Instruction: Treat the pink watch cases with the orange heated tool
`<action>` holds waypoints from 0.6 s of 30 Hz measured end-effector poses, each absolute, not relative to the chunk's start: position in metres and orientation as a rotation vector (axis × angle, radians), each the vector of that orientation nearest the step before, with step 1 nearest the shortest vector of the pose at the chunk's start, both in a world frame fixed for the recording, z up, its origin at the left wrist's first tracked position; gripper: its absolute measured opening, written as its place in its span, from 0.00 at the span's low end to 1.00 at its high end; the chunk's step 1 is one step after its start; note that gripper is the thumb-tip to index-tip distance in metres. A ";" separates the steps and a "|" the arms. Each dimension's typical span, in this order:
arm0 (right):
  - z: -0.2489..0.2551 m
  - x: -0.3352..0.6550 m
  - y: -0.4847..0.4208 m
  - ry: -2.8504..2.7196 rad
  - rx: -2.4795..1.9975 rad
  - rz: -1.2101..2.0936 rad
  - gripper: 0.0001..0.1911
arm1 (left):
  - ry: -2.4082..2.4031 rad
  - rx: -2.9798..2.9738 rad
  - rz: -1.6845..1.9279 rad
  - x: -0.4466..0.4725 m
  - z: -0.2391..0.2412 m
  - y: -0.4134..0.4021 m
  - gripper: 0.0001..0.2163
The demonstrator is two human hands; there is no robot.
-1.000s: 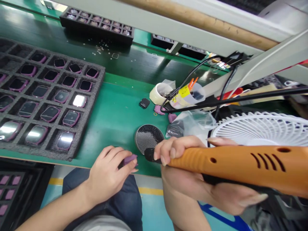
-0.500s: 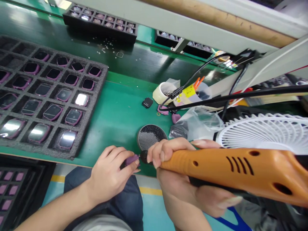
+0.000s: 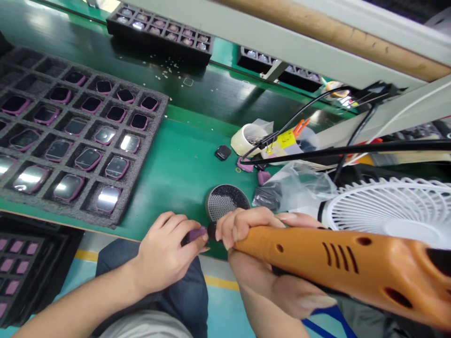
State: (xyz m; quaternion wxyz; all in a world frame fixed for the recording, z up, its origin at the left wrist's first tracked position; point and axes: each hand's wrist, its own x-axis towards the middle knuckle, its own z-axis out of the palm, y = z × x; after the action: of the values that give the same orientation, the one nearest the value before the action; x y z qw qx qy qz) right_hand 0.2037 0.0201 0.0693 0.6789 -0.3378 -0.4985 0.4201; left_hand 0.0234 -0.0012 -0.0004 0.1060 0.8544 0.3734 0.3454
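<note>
My left hand [image 3: 165, 253] is closed round a small purple watch case [image 3: 195, 234] at the front edge of the green bench [image 3: 176, 164]. My right hand [image 3: 260, 253] grips an orange electric screwdriver [image 3: 338, 265], fingers wrapped near its black tip [image 3: 211, 231]. The tip touches the purple case. A round black mesh dish [image 3: 225, 201] sits just behind both hands.
A grey foam tray [image 3: 70, 141] with several purple-rimmed watches lies to the left. A tape roll [image 3: 246, 138], a plastic cup [image 3: 292, 141], plastic bags [image 3: 299, 185], loose purple parts and black cables crowd the right. A white fan [image 3: 387, 206] stands at the right. Black trays line the back.
The screwdriver tip has moved left from a gap beside the purple case until it meets it. The view has shifted slightly, and my left hand has stayed put.
</note>
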 end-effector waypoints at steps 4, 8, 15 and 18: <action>0.065 0.203 0.021 -1.137 -0.714 0.958 0.30 | 1.095 2.507 1.023 0.023 -0.001 0.000 0.03; 0.062 0.200 0.023 -1.129 -0.685 0.940 0.32 | 1.093 2.512 1.034 0.023 -0.001 0.000 0.02; 0.066 0.206 0.029 -1.019 -0.686 0.922 0.29 | 1.105 2.543 1.010 0.022 0.000 0.001 0.07; 0.066 0.218 0.038 -0.995 -0.681 0.808 0.25 | 1.057 2.572 0.945 0.019 0.001 0.001 0.10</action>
State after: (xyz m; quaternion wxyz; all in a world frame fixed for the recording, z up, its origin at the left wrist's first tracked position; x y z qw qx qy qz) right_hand 0.2179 0.0384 0.0657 0.7479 -0.3115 -0.4552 0.3693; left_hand 0.0187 0.0006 0.0013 0.1021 0.8711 0.3581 0.3202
